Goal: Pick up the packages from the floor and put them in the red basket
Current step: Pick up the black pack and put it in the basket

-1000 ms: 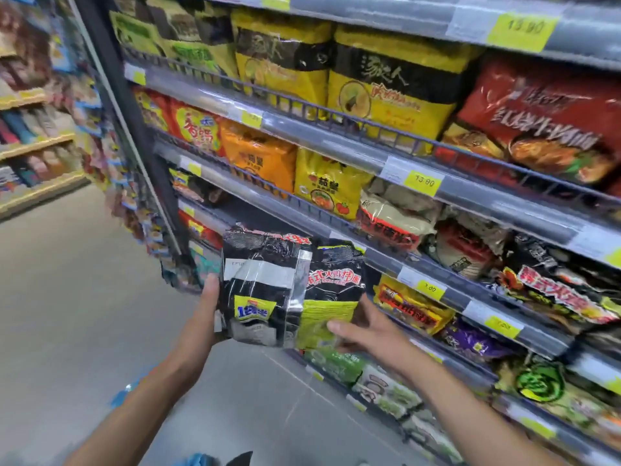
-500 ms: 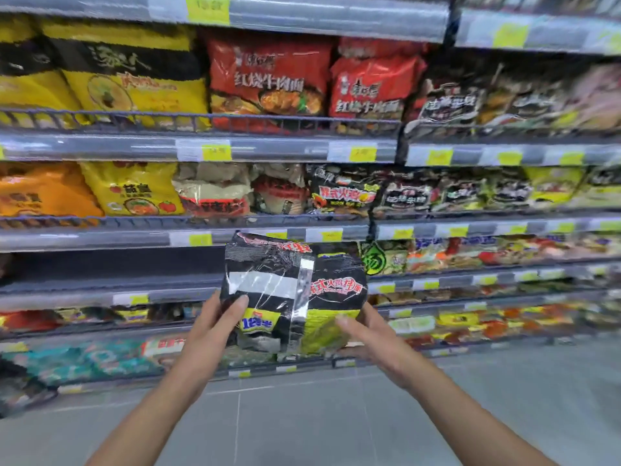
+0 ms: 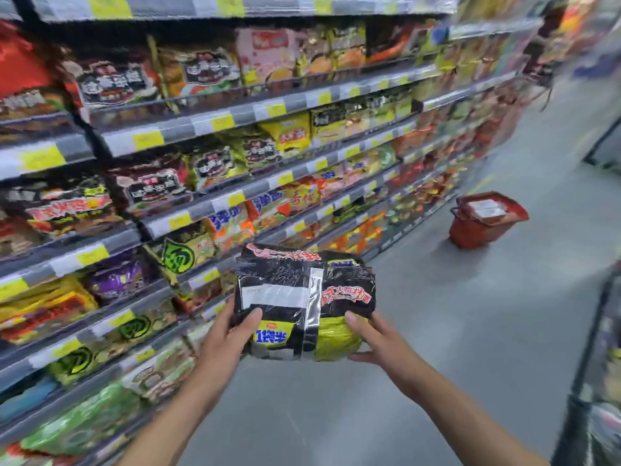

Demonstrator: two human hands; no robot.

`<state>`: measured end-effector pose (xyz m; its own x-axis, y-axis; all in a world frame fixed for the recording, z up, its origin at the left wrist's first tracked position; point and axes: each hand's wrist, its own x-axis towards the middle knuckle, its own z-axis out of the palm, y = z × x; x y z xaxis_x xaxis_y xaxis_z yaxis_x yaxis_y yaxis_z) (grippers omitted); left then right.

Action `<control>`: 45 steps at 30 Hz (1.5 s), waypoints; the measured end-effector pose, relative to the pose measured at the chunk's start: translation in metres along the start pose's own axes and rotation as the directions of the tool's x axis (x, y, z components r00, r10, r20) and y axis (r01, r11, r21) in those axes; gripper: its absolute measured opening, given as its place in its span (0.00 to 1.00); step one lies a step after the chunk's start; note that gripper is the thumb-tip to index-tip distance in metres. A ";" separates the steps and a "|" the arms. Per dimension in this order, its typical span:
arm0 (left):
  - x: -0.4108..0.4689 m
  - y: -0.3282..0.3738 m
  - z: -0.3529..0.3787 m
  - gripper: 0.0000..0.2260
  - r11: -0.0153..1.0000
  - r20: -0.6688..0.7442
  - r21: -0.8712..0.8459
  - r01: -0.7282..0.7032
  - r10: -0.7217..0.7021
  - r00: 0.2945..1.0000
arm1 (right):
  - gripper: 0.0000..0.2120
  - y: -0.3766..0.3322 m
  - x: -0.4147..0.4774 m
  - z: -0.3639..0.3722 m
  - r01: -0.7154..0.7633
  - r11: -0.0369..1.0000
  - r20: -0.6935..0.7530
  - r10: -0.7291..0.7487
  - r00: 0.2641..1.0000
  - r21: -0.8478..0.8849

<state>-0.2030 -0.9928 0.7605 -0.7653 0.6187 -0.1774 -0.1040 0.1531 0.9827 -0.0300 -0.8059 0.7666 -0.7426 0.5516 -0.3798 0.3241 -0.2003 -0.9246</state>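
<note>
I hold black and green noodle packages (image 3: 302, 297) upright in front of me with both hands, and the bundle looks like two packs side by side. My left hand (image 3: 232, 334) grips the left lower edge, thumb on the front. My right hand (image 3: 366, 338) grips the right lower edge. The red basket (image 3: 484, 227) stands on the grey floor further down the aisle, to the right and beyond the packages, with a white-topped item inside it.
Long shelves (image 3: 208, 210) full of noodle packs run along the left side of the aisle. Grey floor (image 3: 470, 331) stretches between me and the basket. A dark rack edge (image 3: 591, 364) stands at the right margin.
The view has swung to the right along the aisle, bringing the red basket into sight. Both hands keep the same hold on the packages.
</note>
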 end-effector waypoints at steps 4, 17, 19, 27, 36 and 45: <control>0.006 -0.001 0.095 0.12 1.000 0.103 0.016 -0.011 0.009 0.995 | 0.18 0.019 -0.026 -0.086 0.001 0.999 -0.136 0.005 0.991 0.049; 0.061 0.000 0.326 0.23 1.000 0.542 0.001 0.006 -0.006 0.841 | 0.25 0.066 -0.080 -0.276 0.097 0.966 -0.539 0.048 0.841 0.238; 0.076 0.001 0.355 0.19 1.000 0.587 0.012 -0.005 -0.003 0.810 | 0.25 0.068 -0.073 -0.297 0.107 0.961 -0.575 0.063 0.815 0.256; 0.173 0.009 0.457 0.24 0.997 0.700 0.060 -0.045 -0.010 0.714 | 0.22 0.063 -0.008 -0.386 0.138 0.944 -0.681 0.109 0.724 0.298; 0.293 0.039 0.581 0.16 0.996 0.777 0.081 -0.043 -0.036 0.628 | 0.21 0.032 0.084 -0.494 0.180 0.923 -0.736 0.142 0.662 0.341; 0.363 0.044 0.741 0.19 0.994 0.826 0.109 -0.006 -0.088 0.557 | 0.21 0.037 0.137 -0.635 0.216 0.901 -0.774 0.178 0.608 0.377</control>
<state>-0.0145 -0.1909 0.7003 0.1069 0.9677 -0.2285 -0.0294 0.2328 0.9721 0.2523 -0.2240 0.6991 0.0599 0.9263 -0.3720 -0.0895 -0.3662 -0.9262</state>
